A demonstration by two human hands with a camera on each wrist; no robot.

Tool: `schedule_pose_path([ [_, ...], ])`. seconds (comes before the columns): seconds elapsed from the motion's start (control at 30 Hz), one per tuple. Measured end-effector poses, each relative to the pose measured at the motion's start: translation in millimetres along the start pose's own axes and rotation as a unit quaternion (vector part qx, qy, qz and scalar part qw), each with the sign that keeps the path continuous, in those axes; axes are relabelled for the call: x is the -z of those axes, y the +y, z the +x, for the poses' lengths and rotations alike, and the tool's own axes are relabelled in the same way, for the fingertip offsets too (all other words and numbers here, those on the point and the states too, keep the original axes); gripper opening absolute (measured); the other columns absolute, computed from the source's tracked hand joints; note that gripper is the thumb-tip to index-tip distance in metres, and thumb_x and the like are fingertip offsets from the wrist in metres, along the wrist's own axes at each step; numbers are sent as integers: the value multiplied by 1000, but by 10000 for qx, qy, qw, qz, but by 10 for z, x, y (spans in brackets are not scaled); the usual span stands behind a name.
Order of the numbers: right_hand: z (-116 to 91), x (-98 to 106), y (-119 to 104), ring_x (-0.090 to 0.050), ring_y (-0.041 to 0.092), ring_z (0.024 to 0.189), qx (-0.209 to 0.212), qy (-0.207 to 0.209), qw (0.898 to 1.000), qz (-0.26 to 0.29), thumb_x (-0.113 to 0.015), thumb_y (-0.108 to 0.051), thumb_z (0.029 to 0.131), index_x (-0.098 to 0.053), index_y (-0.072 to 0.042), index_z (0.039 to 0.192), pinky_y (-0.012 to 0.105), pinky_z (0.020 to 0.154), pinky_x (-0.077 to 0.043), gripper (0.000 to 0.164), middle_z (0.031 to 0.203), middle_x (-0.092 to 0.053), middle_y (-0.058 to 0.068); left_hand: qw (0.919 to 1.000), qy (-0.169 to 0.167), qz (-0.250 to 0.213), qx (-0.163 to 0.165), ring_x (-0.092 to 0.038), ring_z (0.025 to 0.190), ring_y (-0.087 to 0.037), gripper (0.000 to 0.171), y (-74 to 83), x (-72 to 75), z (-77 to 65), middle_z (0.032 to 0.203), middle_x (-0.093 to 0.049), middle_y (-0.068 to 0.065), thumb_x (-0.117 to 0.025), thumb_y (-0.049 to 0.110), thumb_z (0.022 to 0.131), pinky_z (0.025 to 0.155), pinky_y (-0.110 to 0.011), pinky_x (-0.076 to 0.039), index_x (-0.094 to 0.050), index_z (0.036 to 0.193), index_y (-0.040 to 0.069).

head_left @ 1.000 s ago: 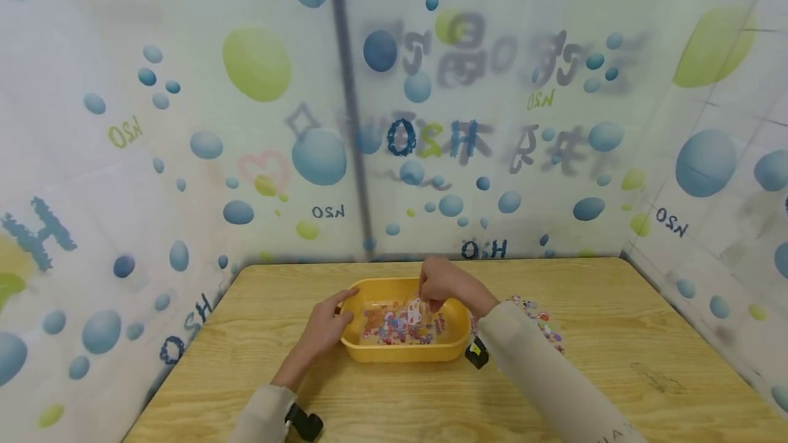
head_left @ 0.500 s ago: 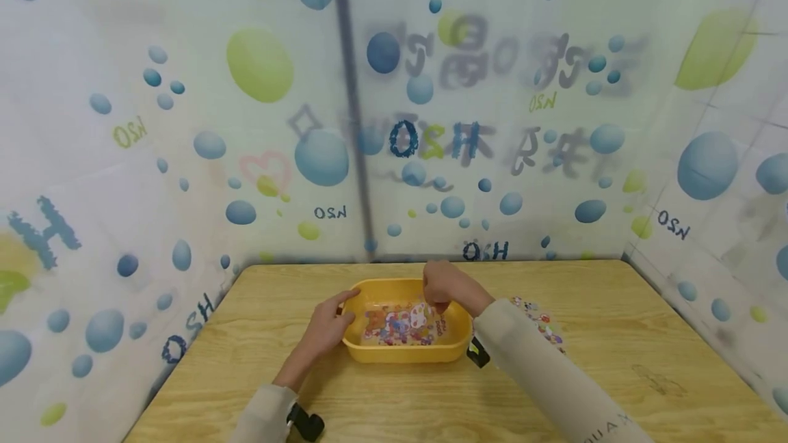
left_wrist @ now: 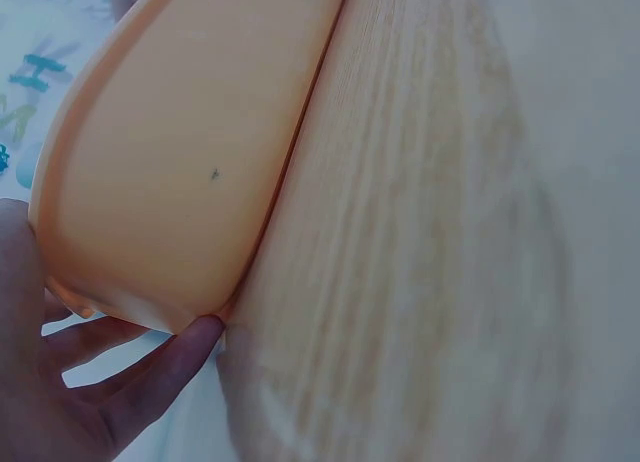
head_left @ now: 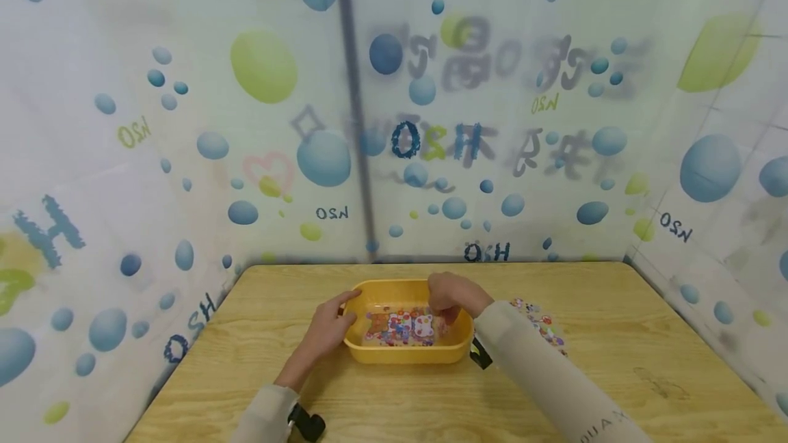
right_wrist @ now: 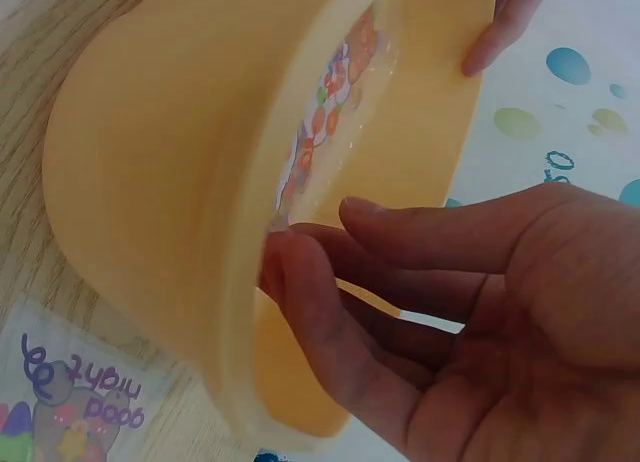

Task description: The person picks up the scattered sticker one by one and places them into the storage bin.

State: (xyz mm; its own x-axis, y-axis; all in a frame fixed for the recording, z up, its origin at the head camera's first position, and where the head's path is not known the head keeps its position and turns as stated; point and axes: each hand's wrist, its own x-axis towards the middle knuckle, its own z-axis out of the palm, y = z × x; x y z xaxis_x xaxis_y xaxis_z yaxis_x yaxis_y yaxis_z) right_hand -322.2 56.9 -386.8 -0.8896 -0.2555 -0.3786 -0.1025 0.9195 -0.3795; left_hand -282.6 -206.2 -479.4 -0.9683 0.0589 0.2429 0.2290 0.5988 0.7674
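A yellow plastic basin (head_left: 403, 355) stands on the table, with clear sheets of colourful cartoon stickers (head_left: 394, 327) lying in its bottom. One shows a white cat-like figure (head_left: 423, 325). My left hand (head_left: 329, 327) grips the basin's left end; in the left wrist view its fingertips (left_wrist: 207, 329) press on the outer wall. Over the right end, my right hand (head_left: 455, 292) reaches inside. Its bent fingers (right_wrist: 320, 312) are at the edge of the stickers in the right wrist view, the thumb apart from them. Whether anything is between those fingertips is hidden.
Further sticker sheets (head_left: 544, 327) lie on the wooden table (head_left: 295, 286) right of the basin, partly behind the right sleeve. One clear sheet (right_wrist: 75, 392) beside the basin shows printed lettering. A patterned curtain (head_left: 523, 156) hangs behind the table.
The white cat-like sticker, tilted near my right fingers earlier, now lies flatter and slightly further right. My right hand has moved lower and a little right. The left hand keeps its grip.
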Motion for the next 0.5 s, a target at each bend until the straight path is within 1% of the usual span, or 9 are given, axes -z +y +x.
schedule_pose_path([
  [0.07, 0, -1, 10, -63, 19, 61, -12, -66, 10000, 45, -70, -6, 92, -64, -5, 107, 28, 63, -59, 17, 82, -64, 12, 10000, -5, -16, 57, -66, 96, -24, 51, 5, -1, 1, 142, -64, -18, -57, 5, 91, 65, -28, -50, -64, 141, 8],
  [0.17, 4, -10, 16, -67, 20, 62, -43, -120, 9998, 132, -73, -6, 90, -64, -4, 107, 30, 65, -61, 19, 83, -65, 12, 10000, 13, -10, 44, -66, 96, -24, 51, 9, 2, 1, 142, -64, -18, -57, 5, 91, 65, -28, -50, -64, 141, 9],
  [0.3, 14, -30, 25, -72, 23, 65, -102, -180, 9994, 273, -73, -6, 91, -64, -4, 107, 31, 67, -61, 18, 84, -66, 14, 10000, 21, -5, 8, -66, 94, -23, 51, 5, -1, 0, 141, -64, -19, -57, 4, 91, 64, -27, -49, -64, 140, 8],
  [0.4, 18, -38, 40, -72, 24, 67, -134, -176, 9992, 344, -73, -7, 93, -64, -4, 112, 32, 69, -62, 21, 89, -66, 14, 10000, 28, -17, -17, -66, 92, -23, 51, 6, -6, -2, 140, -64, -20, -57, 3, 90, 62, -27, -50, -65, 140, 7],
  [0.5, 19, -35, 55, -70, 24, 68, -155, -156, 9991, 355, -74, -5, 91, -63, -4, 116, 32, 70, -62, 28, 94, -64, 14, 10000, 37, 2, -17, -66, 93, -23, 51, 6, -9, -1, 139, -65, -20, -58, 3, 90, 64, -27, -50, -65, 140, 7],
])
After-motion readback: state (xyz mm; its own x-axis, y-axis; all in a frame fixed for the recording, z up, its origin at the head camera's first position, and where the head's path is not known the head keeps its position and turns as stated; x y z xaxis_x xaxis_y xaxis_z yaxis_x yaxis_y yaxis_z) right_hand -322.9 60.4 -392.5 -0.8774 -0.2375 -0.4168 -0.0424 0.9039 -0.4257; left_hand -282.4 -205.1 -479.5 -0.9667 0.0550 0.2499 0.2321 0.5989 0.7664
